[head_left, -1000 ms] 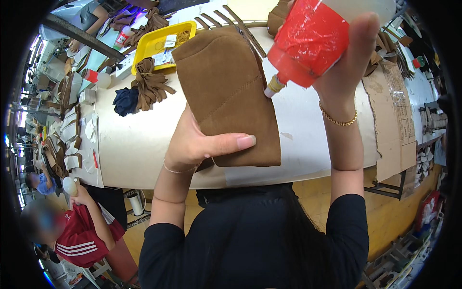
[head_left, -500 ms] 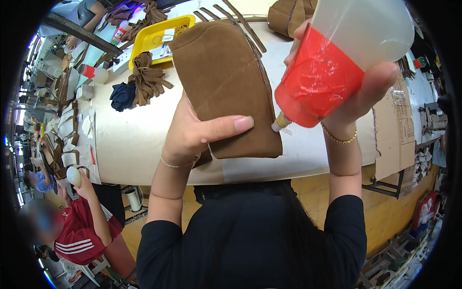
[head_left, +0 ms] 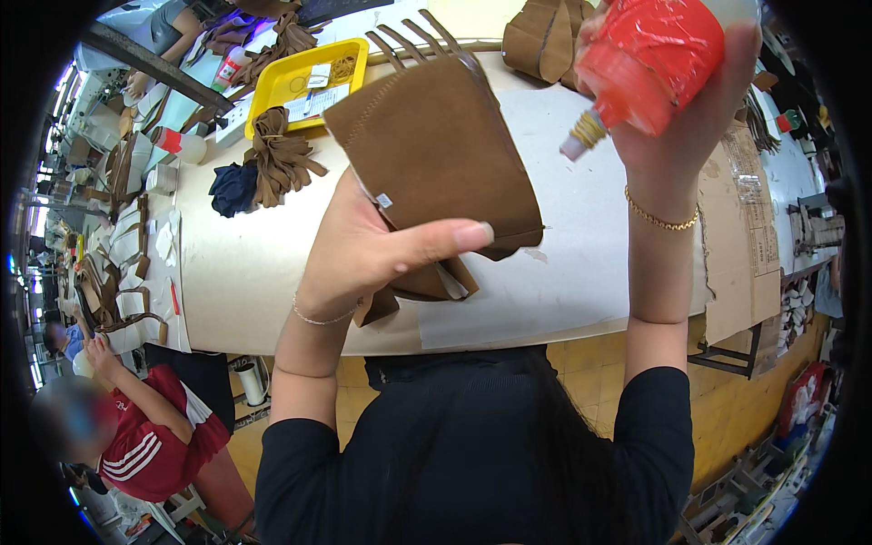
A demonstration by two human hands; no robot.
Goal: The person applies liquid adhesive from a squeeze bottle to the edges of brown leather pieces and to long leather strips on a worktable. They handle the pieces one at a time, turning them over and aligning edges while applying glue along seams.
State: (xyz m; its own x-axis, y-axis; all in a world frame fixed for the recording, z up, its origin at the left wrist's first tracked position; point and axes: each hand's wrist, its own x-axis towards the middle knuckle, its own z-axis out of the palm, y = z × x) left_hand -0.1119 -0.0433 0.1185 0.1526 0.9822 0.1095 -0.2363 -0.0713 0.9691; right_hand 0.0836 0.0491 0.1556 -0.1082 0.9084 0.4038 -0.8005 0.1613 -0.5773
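Note:
My left hand (head_left: 391, 241) grips a brown suede-like piece (head_left: 436, 154) with a stitched seam and a small white label, its thumb pressed across the front face. Under the thumb, folded lower parts of the piece hang down. My right hand (head_left: 690, 118) is wrapped round a squeeze bottle (head_left: 649, 64) with a red band and a cloudy whitish body. The bottle tilts down to the left, and its narrow nozzle (head_left: 583, 136), bound in yellowish bands, points toward the piece's right edge without touching it.
A yellow tray (head_left: 361, 59) holds rubber bands and paper. Beside it lie a bundle of brown strips (head_left: 277, 159) and dark blue cloth (head_left: 233, 188). Another brown piece (head_left: 536, 41) and loose strips (head_left: 391, 45) sit at the back. Cardboard (head_left: 740, 263) covers the right side. A person in red (head_left: 163, 427) works at left.
My right hand has lifted the bottle up and away from the piece's edge. My left hand has tilted the piece, so its label and lower folds now show.

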